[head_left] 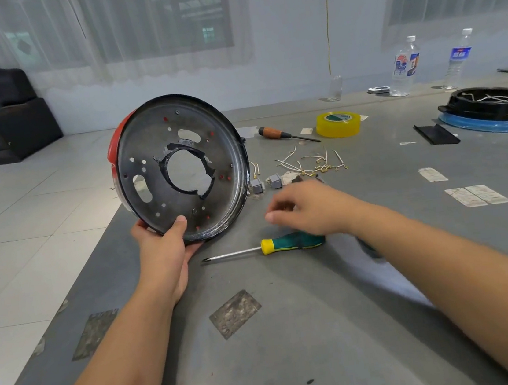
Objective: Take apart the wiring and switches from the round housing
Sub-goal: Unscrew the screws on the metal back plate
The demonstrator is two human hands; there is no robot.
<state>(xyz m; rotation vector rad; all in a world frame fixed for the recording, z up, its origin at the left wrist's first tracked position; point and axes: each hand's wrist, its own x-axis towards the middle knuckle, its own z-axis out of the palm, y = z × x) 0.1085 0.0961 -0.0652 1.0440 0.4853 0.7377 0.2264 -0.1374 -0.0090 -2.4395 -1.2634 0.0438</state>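
Observation:
My left hand (165, 251) grips the lower rim of the round housing (156, 185), a dark metal disc with a red outer shell, a torn central hole and several small holes. It stands tilted up on the table edge. My right hand (309, 208) hovers above the table with loosely curled fingers, holding nothing, just above a green and yellow screwdriver (284, 243). Two small grey switches (266, 183) lie behind the housing. Loose white wires with brass terminals (316, 162) are scattered beyond them.
On the grey table (295, 331) lie a brown-handled screwdriver (284, 134), a yellow tape roll (338, 123), a black round part full of wires on a blue ring (492, 110), a black strip (436, 134), two water bottles (405, 66) and paper labels (477, 195).

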